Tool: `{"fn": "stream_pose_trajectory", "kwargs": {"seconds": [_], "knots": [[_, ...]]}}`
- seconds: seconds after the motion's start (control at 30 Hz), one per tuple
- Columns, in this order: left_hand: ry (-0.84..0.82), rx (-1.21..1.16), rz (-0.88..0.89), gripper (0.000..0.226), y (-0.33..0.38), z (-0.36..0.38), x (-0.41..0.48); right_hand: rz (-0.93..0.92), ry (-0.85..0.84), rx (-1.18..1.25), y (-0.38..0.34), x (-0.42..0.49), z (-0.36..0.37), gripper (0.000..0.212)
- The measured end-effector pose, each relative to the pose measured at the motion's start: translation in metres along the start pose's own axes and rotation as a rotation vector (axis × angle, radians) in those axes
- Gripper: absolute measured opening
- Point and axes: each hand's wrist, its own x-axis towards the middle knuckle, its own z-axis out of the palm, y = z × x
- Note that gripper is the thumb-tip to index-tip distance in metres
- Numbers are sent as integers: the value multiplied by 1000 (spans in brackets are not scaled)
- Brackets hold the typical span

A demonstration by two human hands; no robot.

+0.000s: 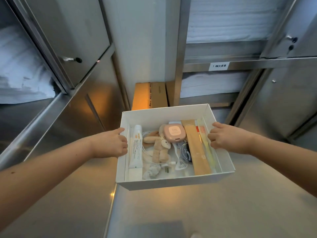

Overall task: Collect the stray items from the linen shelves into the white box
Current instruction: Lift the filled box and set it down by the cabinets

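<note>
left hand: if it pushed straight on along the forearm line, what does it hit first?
The left hand grips the left wall of the white box, so that wall is in contact now. Past it, the white tube lying just inside comes first, probably; depth is hard to judge.

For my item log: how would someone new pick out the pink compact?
Find the white box held by the left hand and right hand. In its far middle, between the plush rabbit and the long tan packet, lies the compact. It alone is a pink, rounded-square hard case with a clasp.
</note>
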Motion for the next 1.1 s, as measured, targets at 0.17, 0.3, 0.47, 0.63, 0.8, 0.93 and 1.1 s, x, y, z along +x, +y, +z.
{"fn": "stream_pose_trajectory", "kwargs": {"seconds": [0.17,0.3,0.47,0.63,0.8,0.93,1.1], "knots": [[-196,-88,-38,27,-21,30,15,-20,-33,43,28,32,13,28],[-260,-140,-66,35,-45,47,32,-37,-54,55,65,62,36,22],[-321,-191,-115,41,-83,64,53,-48,-99,60,118,98,72,32],[-370,-254,-163,43,-113,83,68,-117,-77,19,161,134,90,32],[-405,-312,-180,43,-134,107,74,-137,-101,12,188,166,97,39],[-401,-327,-164,41,-158,130,81,-132,-142,27,203,193,106,42],[-380,-327,-123,40,-195,171,92,-97,-185,37,219,230,117,38]]}}
